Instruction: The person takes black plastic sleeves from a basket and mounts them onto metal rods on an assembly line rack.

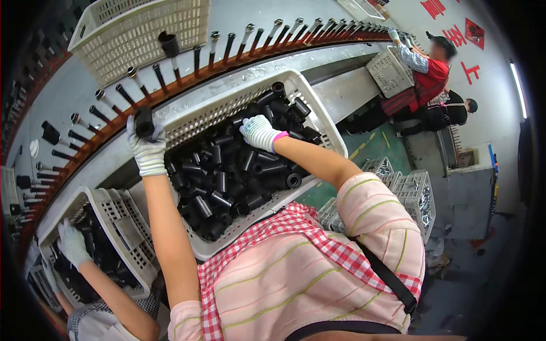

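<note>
A worker in a striped shirt (296,273) and red checked apron stands at a metal bench (256,70), the gloved left hand (149,146) closed around a single black sleeve (144,123), its open end showing, raised near the left end of a white plastic crate (194,128). The gloved right hand (262,133), fingers curled, reaches over the loose black sleeves (222,181) heaped in that crate; whether it grips one cannot be told.

Just beyond the crate, a curved brown rail (132,111) bristling with upright rods runs from near left to far right, standing between the worker and a white basket (142,42) on the far side. A black cap-like piece (168,43) tops one of the rods.

Close on the left, a co-worker's gloved hand (73,244) dips into a second crate (124,220) of dark parts, which sits just beside the worker's left forearm. Far right, a person in a red vest (437,78) reaches to the rail near another crate (390,71), with a person in black (452,112) beyond. Crates of shiny metal parts (424,199) stand at right, on the green floor (372,149).
</note>
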Available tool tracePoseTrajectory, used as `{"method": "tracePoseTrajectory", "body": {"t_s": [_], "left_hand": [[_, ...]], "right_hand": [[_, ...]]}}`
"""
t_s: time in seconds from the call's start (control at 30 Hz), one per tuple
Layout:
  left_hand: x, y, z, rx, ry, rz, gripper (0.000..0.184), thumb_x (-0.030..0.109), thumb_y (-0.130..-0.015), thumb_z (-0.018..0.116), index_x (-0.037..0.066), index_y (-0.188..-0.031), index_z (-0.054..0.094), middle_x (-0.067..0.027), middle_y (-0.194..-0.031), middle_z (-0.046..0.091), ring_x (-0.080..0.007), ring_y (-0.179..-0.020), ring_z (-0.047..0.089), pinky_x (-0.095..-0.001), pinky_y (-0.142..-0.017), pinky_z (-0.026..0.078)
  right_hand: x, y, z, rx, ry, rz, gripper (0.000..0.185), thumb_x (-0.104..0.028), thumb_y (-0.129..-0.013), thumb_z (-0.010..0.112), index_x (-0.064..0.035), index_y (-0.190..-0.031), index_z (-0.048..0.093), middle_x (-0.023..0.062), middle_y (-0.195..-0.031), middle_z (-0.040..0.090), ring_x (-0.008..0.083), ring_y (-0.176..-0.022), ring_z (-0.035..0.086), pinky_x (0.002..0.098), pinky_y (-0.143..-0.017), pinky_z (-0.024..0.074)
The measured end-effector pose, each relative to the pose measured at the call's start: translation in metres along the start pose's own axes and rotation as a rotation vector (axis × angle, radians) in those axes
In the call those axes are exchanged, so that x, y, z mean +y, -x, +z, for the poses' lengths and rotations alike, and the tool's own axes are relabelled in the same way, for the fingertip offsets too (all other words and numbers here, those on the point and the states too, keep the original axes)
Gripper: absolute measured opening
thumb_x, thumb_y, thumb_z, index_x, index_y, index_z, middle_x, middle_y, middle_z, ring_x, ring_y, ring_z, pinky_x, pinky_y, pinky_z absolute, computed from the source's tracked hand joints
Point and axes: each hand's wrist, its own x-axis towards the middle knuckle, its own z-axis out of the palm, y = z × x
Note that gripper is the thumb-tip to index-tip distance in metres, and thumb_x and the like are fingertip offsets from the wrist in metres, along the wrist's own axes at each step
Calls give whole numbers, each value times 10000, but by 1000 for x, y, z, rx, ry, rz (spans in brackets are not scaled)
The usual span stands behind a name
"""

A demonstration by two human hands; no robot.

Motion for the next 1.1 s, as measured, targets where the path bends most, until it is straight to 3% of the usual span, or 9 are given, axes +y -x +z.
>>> {"method": "tracePoseTrajectory", "body": {"t_s": [0.33,0.4,0.47,0.5,0.53,0.57,0.67,0.9,1.1], "left_hand": [[1,3,-5,13,35,24,239,319,-784,666,117,-898,607,-14,-799,597,-106,-419,349,-215,-373,288],[3,4,-3,-15,56,24,237,320,-791,659,114,-893,599,-22,-803,594,-105,-418,358,-212,-371,292],[4,2,-6,-106,35,1,236,321,-799,652,115,-900,598,-26,-808,598,-103,-416,367,-212,-371,295],[5,0,-7,-93,41,5,232,315,-806,647,114,-908,593,-29,-796,592,-103,-412,367,-213,-370,298],[5,0,-7,-91,42,4,232,315,-806,647,114,-908,593,-29,-796,592,-103,-412,367,-213,-370,298],[4,1,-6,-104,44,9,234,311,-807,647,112,-914,590,-29,-790,588,-105,-412,364,-213,-371,300],[4,2,-4,-102,65,21,238,307,-808,648,107,-922,587,-28,-785,582,-108,-413,363,-213,-373,302],[4,0,-6,-57,42,4,243,321,-807,657,106,-901,592,-20,-766,577,-105,-420,350,-213,-389,303],[5,7,8,85,46,-8,254,313,-836,609,67,-855,551,-19,-610,453,-115,-417,310,-229,-388,255]], "right_hand": [[-6,2,-55,-103,-246,-132,310,-353,-750,641,-151,-983,672,134,-1097,558,299,-988,576,409,-814,471],[16,12,-87,195,-379,-298,282,-344,-788,611,-110,-934,672,129,-1003,589,305,-925,586,397,-776,472],[50,-1,-143,86,-393,-121,277,-335,-799,607,-105,-939,672,142,-940,612,300,-886,600,372,-749,483],[60,-26,-183,-144,101,95,234,-293,-811,603,-91,-906,673,145,-886,627,268,-844,620,351,-726,497],[88,-4,-177,584,-545,308,204,-254,-802,614,-83,-889,683,144,-904,630,261,-827,630,346,-719,505],[126,-21,-174,811,-331,390,198,-252,-787,627,-89,-882,691,149,-909,628,287,-797,627,358,-717,508],[184,-51,-192,915,-139,562,199,-281,-808,599,-140,-923,681,136,-918,628,318,-854,615,415,-758,497],[160,-91,-217,490,261,214,226,-267,-848,562,-154,-1033,627,158,-1045,586,331,-944,599,443,-816,483],[110,-95,-201,925,-818,266,154,-149,-795,544,-21,-865,595,227,-734,581,377,-668,574,438,-607,461]]}}
